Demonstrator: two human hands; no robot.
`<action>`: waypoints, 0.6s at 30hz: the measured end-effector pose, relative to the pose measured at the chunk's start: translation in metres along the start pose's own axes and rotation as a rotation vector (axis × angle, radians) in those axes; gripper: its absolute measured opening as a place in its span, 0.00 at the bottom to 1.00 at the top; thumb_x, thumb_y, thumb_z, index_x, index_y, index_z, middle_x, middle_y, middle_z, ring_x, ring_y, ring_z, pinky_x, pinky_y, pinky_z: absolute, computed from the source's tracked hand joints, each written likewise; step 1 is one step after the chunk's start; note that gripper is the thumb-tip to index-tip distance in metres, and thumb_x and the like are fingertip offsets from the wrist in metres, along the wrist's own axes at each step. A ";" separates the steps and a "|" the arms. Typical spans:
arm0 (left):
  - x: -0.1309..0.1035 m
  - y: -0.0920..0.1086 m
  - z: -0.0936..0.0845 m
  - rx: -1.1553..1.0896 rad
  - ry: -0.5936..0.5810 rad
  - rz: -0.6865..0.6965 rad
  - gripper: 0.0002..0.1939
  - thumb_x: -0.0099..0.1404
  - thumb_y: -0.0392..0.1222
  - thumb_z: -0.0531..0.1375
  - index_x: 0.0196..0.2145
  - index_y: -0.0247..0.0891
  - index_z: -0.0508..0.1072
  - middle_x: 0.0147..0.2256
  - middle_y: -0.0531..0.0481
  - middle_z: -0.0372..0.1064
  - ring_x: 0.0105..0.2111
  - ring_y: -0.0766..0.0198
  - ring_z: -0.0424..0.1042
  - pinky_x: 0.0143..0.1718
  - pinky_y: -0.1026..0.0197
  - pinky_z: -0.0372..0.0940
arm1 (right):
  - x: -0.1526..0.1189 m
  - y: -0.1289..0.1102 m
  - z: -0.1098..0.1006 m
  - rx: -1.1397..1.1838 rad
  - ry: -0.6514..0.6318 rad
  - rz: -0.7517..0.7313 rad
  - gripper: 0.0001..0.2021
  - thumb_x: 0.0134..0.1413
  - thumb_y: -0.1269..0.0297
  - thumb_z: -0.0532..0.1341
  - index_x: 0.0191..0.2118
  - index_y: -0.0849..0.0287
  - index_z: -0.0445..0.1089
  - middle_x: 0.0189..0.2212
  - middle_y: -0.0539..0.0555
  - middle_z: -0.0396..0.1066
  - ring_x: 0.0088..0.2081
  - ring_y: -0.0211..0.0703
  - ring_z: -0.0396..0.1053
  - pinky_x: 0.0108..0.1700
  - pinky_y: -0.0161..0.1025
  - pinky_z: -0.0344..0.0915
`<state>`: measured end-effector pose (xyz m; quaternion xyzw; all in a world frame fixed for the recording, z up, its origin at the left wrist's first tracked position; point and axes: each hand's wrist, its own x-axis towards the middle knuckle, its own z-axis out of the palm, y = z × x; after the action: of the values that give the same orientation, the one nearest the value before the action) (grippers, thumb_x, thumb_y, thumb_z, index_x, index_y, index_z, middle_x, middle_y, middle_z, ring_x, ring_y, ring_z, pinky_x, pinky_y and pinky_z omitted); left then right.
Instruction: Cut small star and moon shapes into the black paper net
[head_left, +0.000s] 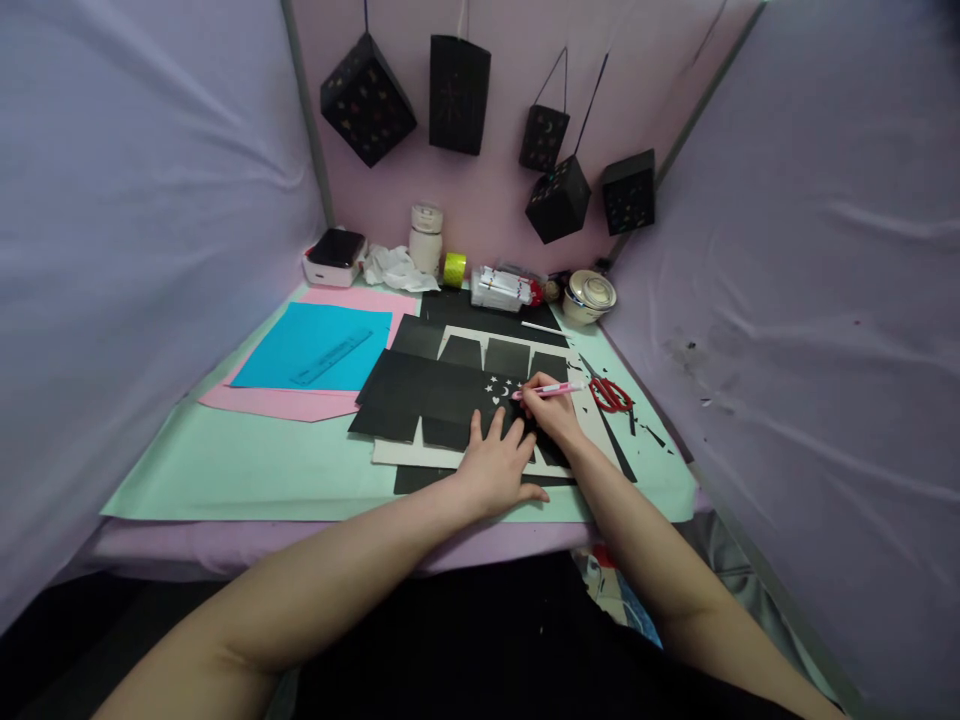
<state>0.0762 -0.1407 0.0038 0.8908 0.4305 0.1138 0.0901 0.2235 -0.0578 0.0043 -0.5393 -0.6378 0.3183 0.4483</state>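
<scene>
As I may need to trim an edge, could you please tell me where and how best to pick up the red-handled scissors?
I'd grip the scissors by their red handles, coming from the near right side. They lie with the handles nearer and the blades pointing away leftward; the pink pen in the right hand ends close by.

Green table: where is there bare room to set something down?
Widest: front left of the table, between pink paper, black card and front edge. Smaller: the front right corner, before the scraps. Crowded: the middle, left hand on the card, right hand holding a pen; the back, box to bowl.
</scene>
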 end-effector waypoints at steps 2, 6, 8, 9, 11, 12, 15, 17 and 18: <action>0.001 -0.001 0.001 -0.012 -0.008 -0.001 0.44 0.61 0.70 0.51 0.64 0.35 0.59 0.65 0.33 0.51 0.66 0.31 0.41 0.59 0.23 0.32 | 0.000 0.000 0.000 -0.003 -0.001 0.002 0.03 0.47 0.66 0.57 0.25 0.56 0.64 0.19 0.46 0.67 0.20 0.37 0.64 0.23 0.33 0.59; 0.003 -0.001 -0.004 -0.047 -0.016 -0.003 0.42 0.62 0.68 0.53 0.63 0.35 0.60 0.65 0.33 0.51 0.65 0.30 0.41 0.59 0.22 0.31 | -0.001 -0.001 0.001 -0.006 0.000 0.009 0.03 0.47 0.66 0.57 0.25 0.56 0.64 0.19 0.46 0.67 0.20 0.37 0.64 0.24 0.33 0.60; -0.002 0.005 -0.013 -0.069 -0.012 0.001 0.39 0.63 0.64 0.55 0.62 0.33 0.62 0.65 0.32 0.50 0.65 0.30 0.42 0.59 0.23 0.32 | -0.001 -0.001 0.001 -0.007 0.007 0.016 0.03 0.47 0.66 0.57 0.25 0.55 0.64 0.19 0.45 0.67 0.21 0.37 0.64 0.24 0.33 0.60; -0.007 0.010 -0.019 -0.081 -0.010 0.009 0.36 0.64 0.61 0.55 0.60 0.33 0.63 0.65 0.32 0.51 0.65 0.31 0.44 0.60 0.25 0.35 | -0.001 -0.001 0.000 -0.007 0.012 0.021 0.03 0.47 0.65 0.56 0.25 0.55 0.64 0.19 0.45 0.68 0.21 0.36 0.64 0.24 0.33 0.60; -0.021 0.024 -0.030 -0.124 -0.034 0.066 0.26 0.65 0.54 0.56 0.54 0.33 0.69 0.60 0.33 0.61 0.61 0.39 0.55 0.60 0.35 0.47 | -0.001 -0.001 -0.001 -0.007 0.024 0.034 0.04 0.48 0.64 0.56 0.26 0.55 0.64 0.19 0.46 0.67 0.21 0.36 0.64 0.23 0.32 0.58; -0.029 0.032 -0.035 -0.157 -0.073 0.120 0.20 0.65 0.52 0.57 0.47 0.35 0.74 0.51 0.38 0.70 0.54 0.46 0.66 0.57 0.43 0.57 | -0.001 -0.001 -0.002 -0.007 0.027 0.040 0.04 0.49 0.64 0.56 0.26 0.55 0.64 0.19 0.46 0.67 0.21 0.36 0.64 0.22 0.32 0.57; -0.043 0.055 -0.037 -0.572 -0.572 0.473 0.10 0.64 0.40 0.55 0.33 0.37 0.76 0.34 0.48 0.75 0.37 0.56 0.74 0.42 0.54 0.68 | -0.002 -0.001 -0.002 -0.008 0.023 0.051 0.05 0.50 0.62 0.56 0.26 0.55 0.64 0.19 0.46 0.67 0.21 0.37 0.63 0.20 0.32 0.55; -0.042 0.068 -0.030 -0.806 -0.790 0.561 0.10 0.62 0.33 0.54 0.33 0.34 0.76 0.36 0.48 0.74 0.40 0.55 0.74 0.44 0.55 0.67 | -0.002 -0.002 -0.002 -0.009 0.020 0.052 0.05 0.49 0.63 0.57 0.26 0.55 0.65 0.19 0.45 0.67 0.21 0.36 0.63 0.22 0.32 0.56; -0.039 0.074 -0.025 -0.862 -0.830 0.572 0.09 0.63 0.31 0.55 0.35 0.34 0.76 0.37 0.50 0.74 0.41 0.57 0.74 0.44 0.57 0.68 | -0.003 -0.002 -0.002 -0.010 0.018 0.053 0.05 0.49 0.63 0.57 0.25 0.55 0.65 0.19 0.46 0.67 0.21 0.36 0.63 0.22 0.32 0.56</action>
<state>0.1011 -0.2152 0.0418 0.8241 0.0226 -0.0573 0.5631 0.2242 -0.0609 0.0065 -0.5609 -0.6209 0.3222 0.4427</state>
